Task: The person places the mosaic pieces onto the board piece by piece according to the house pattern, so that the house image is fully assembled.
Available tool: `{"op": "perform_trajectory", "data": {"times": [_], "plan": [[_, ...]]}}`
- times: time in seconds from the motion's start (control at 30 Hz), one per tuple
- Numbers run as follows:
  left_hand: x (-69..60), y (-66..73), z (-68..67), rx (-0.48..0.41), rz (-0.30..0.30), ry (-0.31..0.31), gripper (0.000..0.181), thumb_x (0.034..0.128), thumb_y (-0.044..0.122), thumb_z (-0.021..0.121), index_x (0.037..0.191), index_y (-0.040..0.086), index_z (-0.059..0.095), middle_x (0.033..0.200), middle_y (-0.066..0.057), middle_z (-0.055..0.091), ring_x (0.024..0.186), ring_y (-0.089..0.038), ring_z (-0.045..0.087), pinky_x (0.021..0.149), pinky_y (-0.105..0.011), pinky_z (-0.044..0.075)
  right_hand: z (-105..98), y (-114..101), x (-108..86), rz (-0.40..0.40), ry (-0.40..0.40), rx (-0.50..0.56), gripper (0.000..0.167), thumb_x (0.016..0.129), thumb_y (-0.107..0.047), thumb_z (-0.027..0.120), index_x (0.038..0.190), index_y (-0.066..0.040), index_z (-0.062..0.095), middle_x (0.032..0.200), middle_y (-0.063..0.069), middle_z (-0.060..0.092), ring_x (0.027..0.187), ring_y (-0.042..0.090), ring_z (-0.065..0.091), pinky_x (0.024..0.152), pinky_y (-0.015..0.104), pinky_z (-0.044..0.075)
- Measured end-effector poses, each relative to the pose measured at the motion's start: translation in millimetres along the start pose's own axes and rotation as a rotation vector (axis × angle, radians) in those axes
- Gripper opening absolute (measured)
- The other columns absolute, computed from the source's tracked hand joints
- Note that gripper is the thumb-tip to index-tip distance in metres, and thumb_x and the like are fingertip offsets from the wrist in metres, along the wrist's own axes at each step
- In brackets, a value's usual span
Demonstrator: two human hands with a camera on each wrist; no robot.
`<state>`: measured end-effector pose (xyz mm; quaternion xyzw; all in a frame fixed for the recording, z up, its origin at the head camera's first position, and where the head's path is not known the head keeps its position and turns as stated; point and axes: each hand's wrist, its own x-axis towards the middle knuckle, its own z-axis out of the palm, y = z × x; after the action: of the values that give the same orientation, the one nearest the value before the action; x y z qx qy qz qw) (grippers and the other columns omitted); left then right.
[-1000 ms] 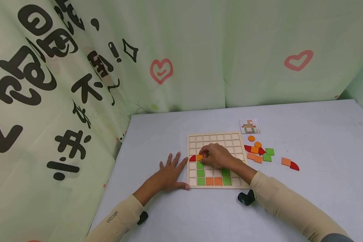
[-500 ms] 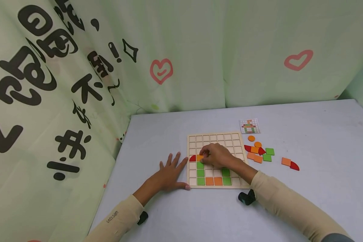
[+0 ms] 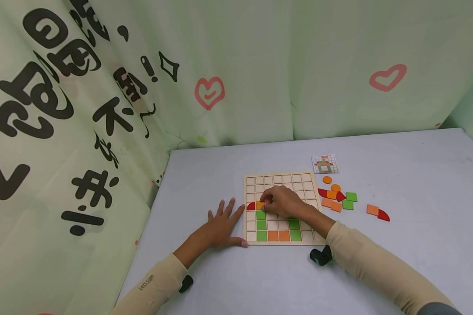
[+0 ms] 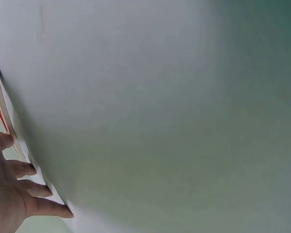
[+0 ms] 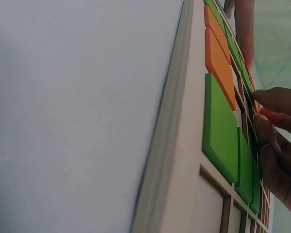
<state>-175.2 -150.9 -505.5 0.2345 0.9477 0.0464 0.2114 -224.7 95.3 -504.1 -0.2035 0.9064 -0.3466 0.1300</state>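
Observation:
A wooden grid board [image 3: 280,178] lies on the table, with green and orange square tiles in its lower cells. My right hand [image 3: 281,201] is over the board's middle, its thumb and fingertips pinching an orange square tile [image 3: 259,205] at a cell beside a red quarter-circle tile [image 3: 251,206]. In the right wrist view, the bent fingers of that hand [image 5: 281,141] are past the row of green tiles [image 5: 218,126]. My left hand [image 3: 220,225] lies spread on the table, fingertips at the board's left edge. The left wrist view shows its fingers [image 4: 43,208] extended.
A printed pattern card [image 3: 325,164] is behind the board's right corner. Right of the board lie loose tiles: orange circles [image 3: 327,180], green squares [image 3: 351,197], and red and orange pieces. Farther right, an orange square [image 3: 372,210] touches a red quarter circle [image 3: 383,215].

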Motion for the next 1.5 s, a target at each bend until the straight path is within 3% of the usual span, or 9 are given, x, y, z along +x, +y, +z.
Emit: {"op": "perform_trajectory", "data": {"times": [0.43,0.67,0.77,0.9,1.0,1.3,1.5], "plan": [[0.8,-2.3,0.8,0.012,-0.010,-0.002,0.111,0.0775,0.077,0.065,0.162,0.024,0.017,0.170,-0.015,0.009,0.153,-0.049,0.009,0.109,-0.076,0.023,-1,-1,-1.1,0.010,-0.001,0.030,0.022,0.087,-0.019,0.078,0.106,-0.009,0.072,0.080,-0.004,0.066,0.073,0.012,0.056,0.071,0.029,0.045],[1.9,-2.2,3.4,0.008,-0.027,-0.008,0.111,0.0766,0.076,0.066,0.162,0.026,0.016,0.170,-0.013,0.008,0.154,-0.047,0.008,0.110,-0.076,0.022,-9,11,-13.6,-0.085,-0.027,0.070,0.022,0.093,-0.019,0.071,0.113,-0.010,0.072,0.092,-0.007,0.070,0.083,0.011,0.058,0.081,0.030,0.050],[2.2,-1.8,4.6,0.007,-0.033,-0.004,0.111,0.0763,0.076,0.066,0.162,0.026,0.017,0.170,-0.013,0.008,0.154,-0.047,0.007,0.110,-0.075,0.022,-15,20,-22.6,-0.112,-0.055,0.079,0.025,0.094,-0.020,0.070,0.117,-0.010,0.071,0.095,-0.007,0.070,0.080,0.009,0.058,0.077,0.027,0.050],[1.6,-1.2,4.5,0.016,-0.032,0.002,0.112,0.0764,0.076,0.066,0.162,0.026,0.016,0.170,-0.012,0.007,0.154,-0.047,0.007,0.110,-0.075,0.022,-29,35,-36.9,-0.117,-0.059,0.089,0.026,0.095,-0.021,0.070,0.118,-0.010,0.071,0.098,-0.005,0.070,0.062,0.008,0.051,0.062,0.023,0.045],[0.7,-0.5,2.9,0.013,-0.027,0.003,0.111,0.0767,0.076,0.066,0.163,0.026,0.016,0.170,-0.013,0.007,0.154,-0.047,0.007,0.110,-0.075,0.022,-42,46,-50.7,-0.100,-0.034,0.091,0.025,0.095,-0.021,0.070,0.117,-0.010,0.071,0.100,-0.004,0.070,0.054,0.007,0.048,0.057,0.022,0.043],[2.2,-0.4,2.9,0.013,-0.023,0.001,0.112,0.0768,0.078,0.064,0.163,0.025,0.015,0.170,-0.013,0.006,0.154,-0.046,0.006,0.111,-0.075,0.022,-91,80,-104.2,0.021,0.061,0.070,0.027,0.094,-0.021,0.071,0.117,-0.006,0.070,0.102,0.004,0.069,0.064,0.010,0.058,0.058,0.024,0.049],[2.3,0.0,2.2,0.005,-0.022,0.000,0.112,0.0770,0.078,0.064,0.163,0.025,0.015,0.170,-0.013,0.007,0.154,-0.046,0.006,0.111,-0.075,0.022,-112,114,-134.1,0.143,0.091,-0.045,0.032,0.092,-0.020,0.073,0.121,-0.006,0.068,0.107,0.009,0.070,0.059,0.011,0.051,0.053,0.024,0.045]]}}
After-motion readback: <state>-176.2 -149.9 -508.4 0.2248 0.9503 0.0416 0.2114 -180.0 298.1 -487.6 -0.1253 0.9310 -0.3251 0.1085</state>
